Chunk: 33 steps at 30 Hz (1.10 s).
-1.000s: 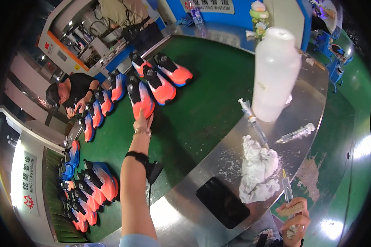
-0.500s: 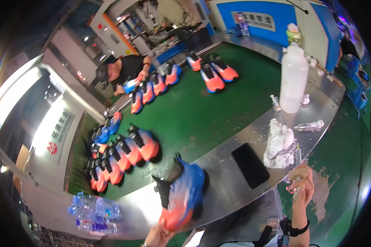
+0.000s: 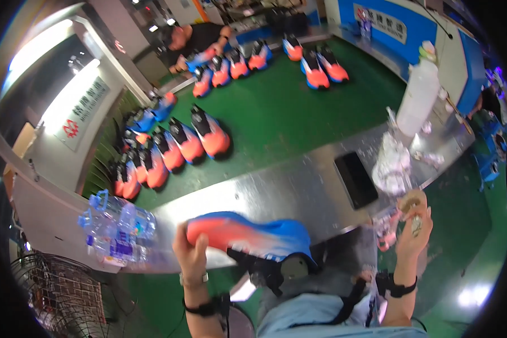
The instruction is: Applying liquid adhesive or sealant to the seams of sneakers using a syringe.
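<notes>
A sports shoe (image 3: 253, 236), coral at the toe and blue at the heel, lies tipped on its side at the bench's near edge. Its black collar and tongue face my body. My left hand (image 3: 191, 250) grips the toe end, thumb on the near side and fingers mostly hidden behind. Off to the right, my right hand (image 3: 416, 228) is curled closed just past the bench edge; a small whitish thing shows at its fingers, too blurred to name. Close to it lie a crumpled white cloth (image 3: 391, 166) and a black phone (image 3: 356, 179).
Several matching shoes (image 3: 211, 135) stand in rows on the green surface (image 3: 276, 129). Clear plastic bottles (image 3: 121, 228) crowd the bench's left end. A tall white bottle (image 3: 418, 98) stands at the right. Across the surface, another person (image 3: 200, 42) handles a shoe.
The shoe has turned from upright, heel pointing away, to lying on its side with its heel to the right. My left hand has moved left and up with the toe. The view has shifted.
</notes>
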{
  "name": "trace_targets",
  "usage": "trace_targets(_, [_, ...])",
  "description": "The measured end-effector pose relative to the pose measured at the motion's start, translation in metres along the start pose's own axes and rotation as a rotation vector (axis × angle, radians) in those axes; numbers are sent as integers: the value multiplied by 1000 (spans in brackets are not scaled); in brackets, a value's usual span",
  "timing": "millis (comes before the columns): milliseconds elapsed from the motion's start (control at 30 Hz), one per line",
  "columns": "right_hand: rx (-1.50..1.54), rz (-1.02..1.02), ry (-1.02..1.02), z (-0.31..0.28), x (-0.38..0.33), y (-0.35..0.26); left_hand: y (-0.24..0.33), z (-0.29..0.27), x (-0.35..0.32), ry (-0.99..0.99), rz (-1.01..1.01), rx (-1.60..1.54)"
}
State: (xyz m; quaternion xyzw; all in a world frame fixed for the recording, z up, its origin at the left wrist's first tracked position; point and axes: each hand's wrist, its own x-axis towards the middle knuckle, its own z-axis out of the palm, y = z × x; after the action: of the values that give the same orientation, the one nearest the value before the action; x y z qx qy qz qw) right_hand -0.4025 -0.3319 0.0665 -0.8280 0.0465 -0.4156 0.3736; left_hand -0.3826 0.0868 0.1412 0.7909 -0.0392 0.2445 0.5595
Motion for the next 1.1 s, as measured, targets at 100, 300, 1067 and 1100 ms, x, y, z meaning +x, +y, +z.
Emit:
trace_targets(100, [876, 189, -99, -16, 21, -70, 24, 58, 37, -185, 303, -212])
trace_targets(300, [1577, 153, -405, -22, 28, -128, 56, 133, 61, -492, 807, -377])
trace_targets(1067, [1631, 396, -224, 2, 33, -137, 52, 143, 75, -343, 613, 30])
trace_targets(1100, [1639, 408, -223, 4, 33, -134, 50, 136, 77, -381, 581, 101])
